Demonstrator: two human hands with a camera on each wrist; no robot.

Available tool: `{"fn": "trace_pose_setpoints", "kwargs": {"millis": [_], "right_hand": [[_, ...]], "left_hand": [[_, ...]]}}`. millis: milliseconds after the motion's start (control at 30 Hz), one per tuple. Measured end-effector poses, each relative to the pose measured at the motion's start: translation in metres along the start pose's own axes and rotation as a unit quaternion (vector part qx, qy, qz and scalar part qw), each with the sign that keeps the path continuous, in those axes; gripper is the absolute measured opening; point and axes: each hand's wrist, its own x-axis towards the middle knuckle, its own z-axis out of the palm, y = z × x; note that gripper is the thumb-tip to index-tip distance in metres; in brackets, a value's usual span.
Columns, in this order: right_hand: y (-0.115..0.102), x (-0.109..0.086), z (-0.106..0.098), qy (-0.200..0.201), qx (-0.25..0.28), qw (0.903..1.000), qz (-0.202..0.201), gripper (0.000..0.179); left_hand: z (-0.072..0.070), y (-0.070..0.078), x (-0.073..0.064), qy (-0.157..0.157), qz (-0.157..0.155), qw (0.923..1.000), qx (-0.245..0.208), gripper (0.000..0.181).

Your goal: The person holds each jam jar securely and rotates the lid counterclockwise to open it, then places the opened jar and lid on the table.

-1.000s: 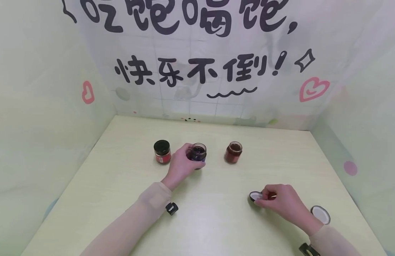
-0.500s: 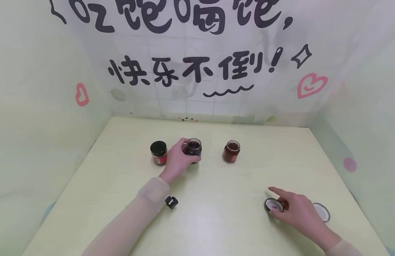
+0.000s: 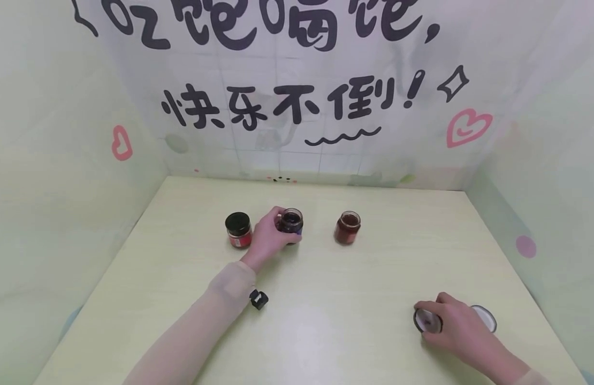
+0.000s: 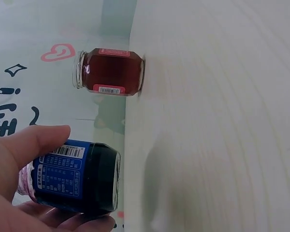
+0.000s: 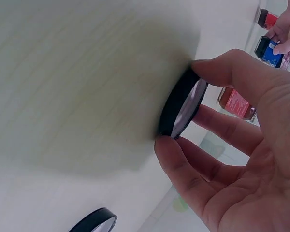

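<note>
The left hand [image 3: 269,234] gripped an open, dark, blue-labelled glass jar [image 3: 291,220] between a black-capped, red-labelled jar [image 3: 238,230] and an open red-brown glass jar [image 3: 347,229]; the right hand [image 3: 459,330] pinched a round, black-rimmed lid [image 3: 427,321] near another white-lined lid [image 3: 486,318].

Soft, even light lies over the whole pale tabletop [image 3: 302,299], seemingly from overhead, and gathers into a whitish glare at the near middle. Under the right hand [image 3: 463,331] I can make out only a faint, blurry-edged shadow. The far wall [image 3: 297,67] takes a lilac tint toward its top. In the wrist views it's dimmer and greyer: a broad, smudgy shadow spreads around the black-rimmed lid [image 5: 183,104], and another darkens the tabletop near the blue-labelled jar [image 4: 75,176], whose small print is too soft to read.
</note>
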Motion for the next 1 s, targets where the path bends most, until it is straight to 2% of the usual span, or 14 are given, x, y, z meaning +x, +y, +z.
{"fn": "trace_pose_setpoints", "kwargs": {"millis": [200,333,533,800,1000], "right_hand": [[0.002,-0.006,-0.006,-0.033,-0.007,0.9993,0.018,0.046],[0.003,-0.008,-0.006,-0.045,-0.010,0.9988,0.015,0.046],[0.005,-0.011,-0.007,-0.047,-0.036,0.9983,0.001,0.045],[0.005,-0.012,-0.007,-0.045,-0.042,0.9980,-0.017,0.046],[0.003,-0.013,-0.009,-0.049,-0.049,0.9975,-0.012,0.046]], "left_hand": [[0.003,-0.004,0.004,-0.016,-0.013,0.9998,0.005,0.064],[0.004,-0.008,0.005,-0.019,-0.016,0.9997,0.009,0.064],[0.009,-0.011,0.006,-0.032,-0.001,0.9995,0.007,0.063],[0.009,-0.018,0.005,-0.027,-0.001,0.9996,0.012,0.062],[0.012,-0.024,0.005,-0.028,0.006,0.9996,0.008,0.065]]}}
